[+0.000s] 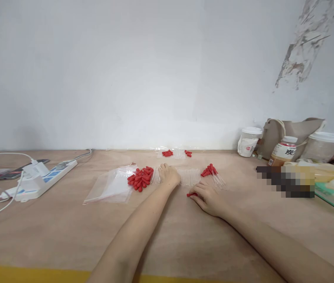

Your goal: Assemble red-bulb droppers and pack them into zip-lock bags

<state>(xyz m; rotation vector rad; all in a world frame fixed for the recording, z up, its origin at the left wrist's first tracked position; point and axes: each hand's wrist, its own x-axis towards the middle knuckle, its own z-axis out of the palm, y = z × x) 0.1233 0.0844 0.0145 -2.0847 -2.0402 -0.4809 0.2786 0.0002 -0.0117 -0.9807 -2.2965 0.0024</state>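
My left hand lies over a row of clear glass dropper tubes, its fingers curled down among them. What its fingertips hold, if anything, is hidden. To the left of the row is a pile of red rubber dropper bulbs. Lower right, my right hand is closed, pinching a red dropper bulb close to the table. Just beyond that hand, several droppers with red bulbs fitted on clear tubes lie in a bunch.
Clear plastic bags lie left of the bulb pile. By the wall sits a clear pack with red bulbs and tubes. A power strip with cables is at left. A paper cup, bottle and grey bag stand at right.
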